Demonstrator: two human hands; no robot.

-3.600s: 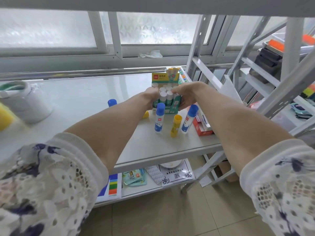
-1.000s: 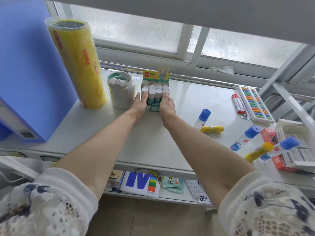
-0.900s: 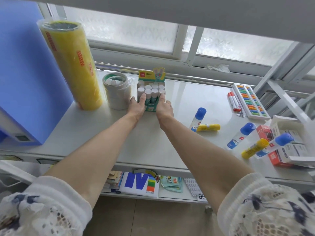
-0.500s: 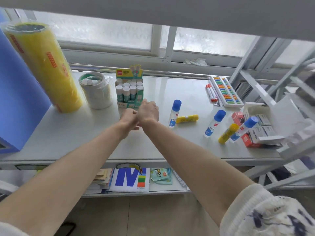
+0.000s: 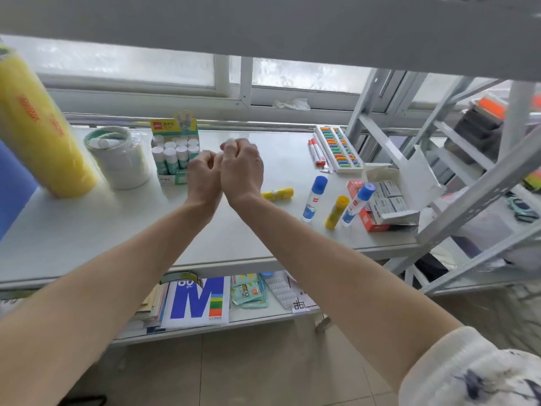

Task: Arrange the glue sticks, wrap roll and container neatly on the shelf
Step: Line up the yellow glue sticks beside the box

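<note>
At the far left of the white shelf [image 5: 87, 230] a tall yellow wrap roll [image 5: 41, 133] is seen upright, leaning slightly in the wide view; just right of it a round white container [image 5: 118, 156] is set, and right of that a green display box of white-capped glue sticks [image 5: 175, 156] is placed, the three forming a row along the far left part of the shelf; above the middle of the shelf the left hand [image 5: 203, 174] and the right hand [image 5: 241, 168] are held side by side, touching, both curled loosely into fists with nothing seen in either; right of the hands a yellow glue stick [image 5: 277, 194] is laid flat; further right a blue-capped glue stick [image 5: 314, 194] is stood upright, then a yellow-capped glue stick [image 5: 336, 212] and a second blue-capped stick [image 5: 357, 204], both tilted, the latter close against a red box [image 5: 367, 222]; behind these, red markers [image 5: 316, 152] and a paint palette [image 5: 339, 149] are laid near the far edge; an open white carton [image 5: 392, 197] is found at the right end.
</note>
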